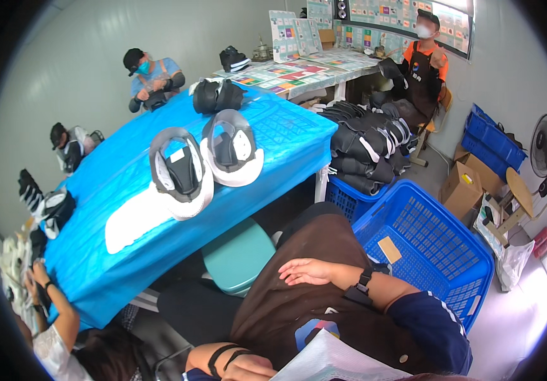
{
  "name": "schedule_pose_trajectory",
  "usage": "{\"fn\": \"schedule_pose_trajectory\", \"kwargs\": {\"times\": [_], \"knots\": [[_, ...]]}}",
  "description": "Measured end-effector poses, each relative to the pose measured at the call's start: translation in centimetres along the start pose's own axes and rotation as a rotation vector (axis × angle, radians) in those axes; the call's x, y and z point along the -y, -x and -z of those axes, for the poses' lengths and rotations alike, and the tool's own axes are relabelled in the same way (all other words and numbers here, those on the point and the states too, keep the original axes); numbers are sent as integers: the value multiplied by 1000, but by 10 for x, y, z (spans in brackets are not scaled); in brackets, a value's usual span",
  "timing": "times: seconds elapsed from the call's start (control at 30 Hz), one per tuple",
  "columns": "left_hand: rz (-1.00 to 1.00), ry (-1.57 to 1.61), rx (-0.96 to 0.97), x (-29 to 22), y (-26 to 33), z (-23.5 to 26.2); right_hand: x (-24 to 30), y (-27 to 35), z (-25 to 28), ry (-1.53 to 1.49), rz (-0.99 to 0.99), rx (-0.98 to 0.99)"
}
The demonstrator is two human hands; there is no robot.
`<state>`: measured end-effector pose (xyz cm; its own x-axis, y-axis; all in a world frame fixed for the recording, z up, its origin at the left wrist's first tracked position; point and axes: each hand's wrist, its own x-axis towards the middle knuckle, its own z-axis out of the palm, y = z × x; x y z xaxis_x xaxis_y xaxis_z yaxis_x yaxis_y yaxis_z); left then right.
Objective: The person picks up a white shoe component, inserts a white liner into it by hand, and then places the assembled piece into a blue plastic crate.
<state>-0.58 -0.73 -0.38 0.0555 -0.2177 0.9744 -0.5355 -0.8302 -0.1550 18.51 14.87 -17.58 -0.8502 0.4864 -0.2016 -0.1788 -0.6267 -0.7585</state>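
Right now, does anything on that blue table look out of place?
Two shoes on the blue table lie tipped on their sides, openings facing the camera, not standing. Nothing looks spilled or broken.

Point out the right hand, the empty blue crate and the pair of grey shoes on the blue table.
right hand [305, 272], head view, back of hand.
blue crate [470, 279], head view, right wall.
grey shoes [181, 171], head view, left shoe's collar.

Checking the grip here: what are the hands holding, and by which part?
Right hand lies flat and empty on the brown apron. Left hand touches a white sheet's edge; grip unclear.

Pale walls [76, 44], blue-covered table [286, 136], teal stool [238, 254].
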Motion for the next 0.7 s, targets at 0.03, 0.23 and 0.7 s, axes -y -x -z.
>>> {"fn": "schedule_pose_trajectory", "kwargs": {"times": [0.03,0.23,0.7], "knots": [[-4,-5,-5,0,0,0,0,0,0,-1,0,1],[-33,-26,-12,3,0,-1,1,-1,0,19,7,-3],[-129,-92,-44,6,1,-7,16,-5,-15,-186,512,-193]]}}
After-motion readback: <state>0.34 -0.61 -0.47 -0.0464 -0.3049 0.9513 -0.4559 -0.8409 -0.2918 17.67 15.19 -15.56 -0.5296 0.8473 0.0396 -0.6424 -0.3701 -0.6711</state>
